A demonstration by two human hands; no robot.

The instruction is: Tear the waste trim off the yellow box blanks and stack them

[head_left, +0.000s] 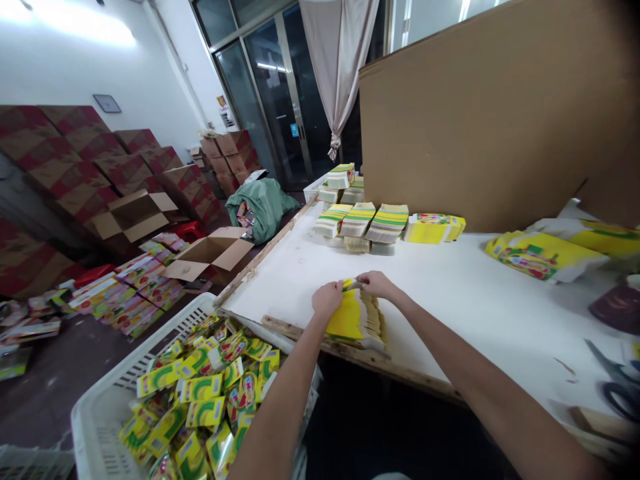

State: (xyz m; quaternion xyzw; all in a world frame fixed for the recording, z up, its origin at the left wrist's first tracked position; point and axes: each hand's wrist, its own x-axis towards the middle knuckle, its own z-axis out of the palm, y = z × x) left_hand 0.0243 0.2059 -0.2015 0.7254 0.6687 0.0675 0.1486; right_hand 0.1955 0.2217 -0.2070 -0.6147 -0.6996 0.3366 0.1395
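Both of my hands are at the near edge of the white table, over a stack of flat yellow cardboard sleeves (pixel 347 319). My left hand (pixel 327 298) is closed at the left end of a yellow-and-green cardboard sleeve (pixel 350 285) at the far side of the stack. At its other end, my right hand (pixel 377 285) pinches the same piece between thumb and fingers. The stack's layered edges show on its right side. My fingers partly cover the held piece, so its full shape is hidden.
A white plastic basket (pixel 95 417) full of yellow packets (pixel 205 387) stands at lower left. Bundled sleeves (pixel 359 220) lie farther back on the table (pixel 290 267). Scissors (pixel 617 377) are at right, a large cardboard sheet (pixel 480 120) behind. Cartons (pixel 65 153) fill the left.
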